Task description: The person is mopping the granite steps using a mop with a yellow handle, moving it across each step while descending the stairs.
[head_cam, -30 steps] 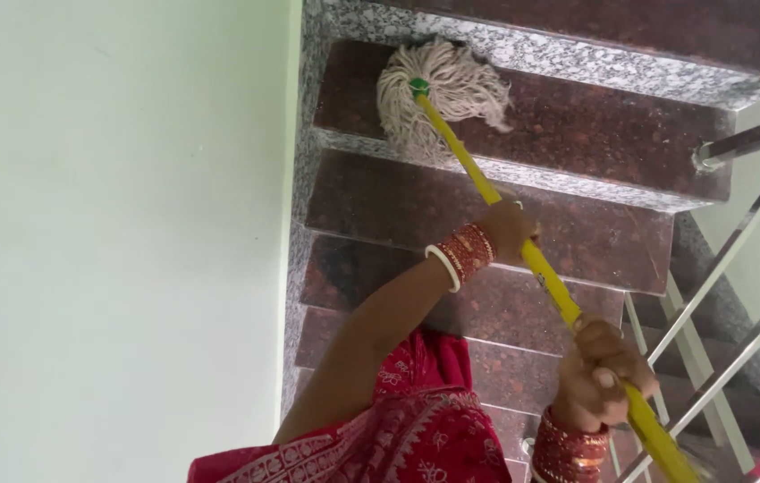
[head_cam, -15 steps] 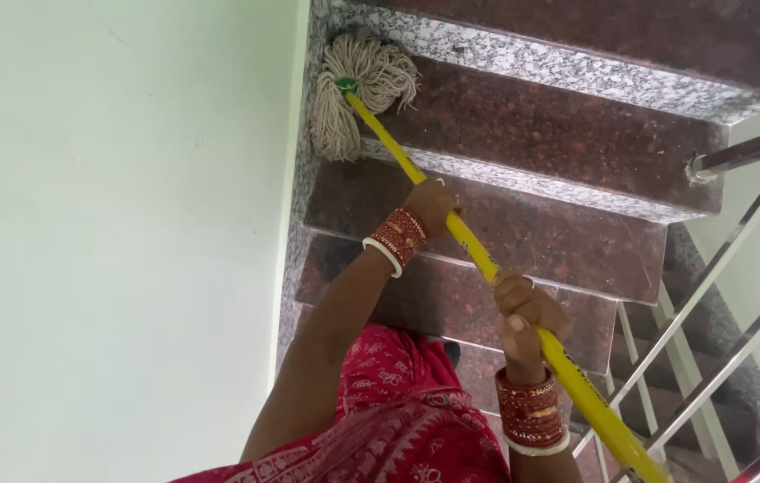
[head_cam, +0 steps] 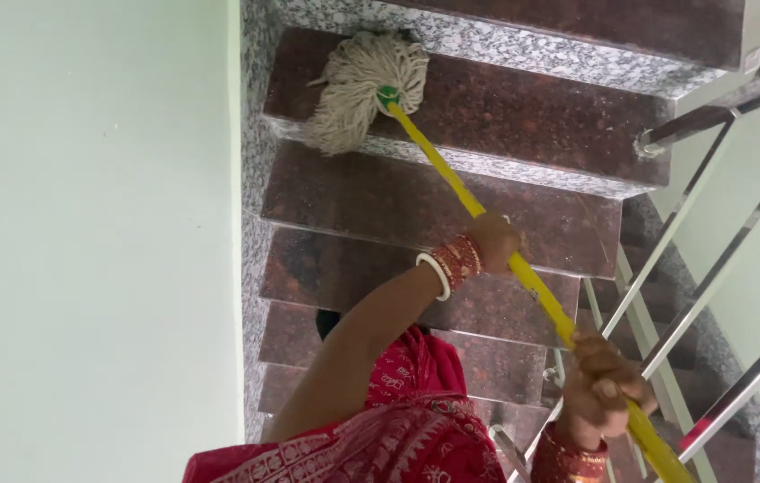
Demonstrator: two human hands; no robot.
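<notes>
Both hands grip the yellow mop handle (head_cam: pixel 487 233): left hand (head_cam: pixel 494 241) midway, right hand (head_cam: pixel 603 385) lower, steering the string mop head (head_cam: pixel 358 89), probably damp, at 11 o'clock on the granite step (head_cam: pixel 532 116).

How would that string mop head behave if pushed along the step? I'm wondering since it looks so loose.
The mop head is probably floppy: its cotton strands splay and droop over the step edge. Pushed, it would likely drag and bunch, not slide. The yellow handle, gripped by left hand and right hand, looks stiff.
</notes>
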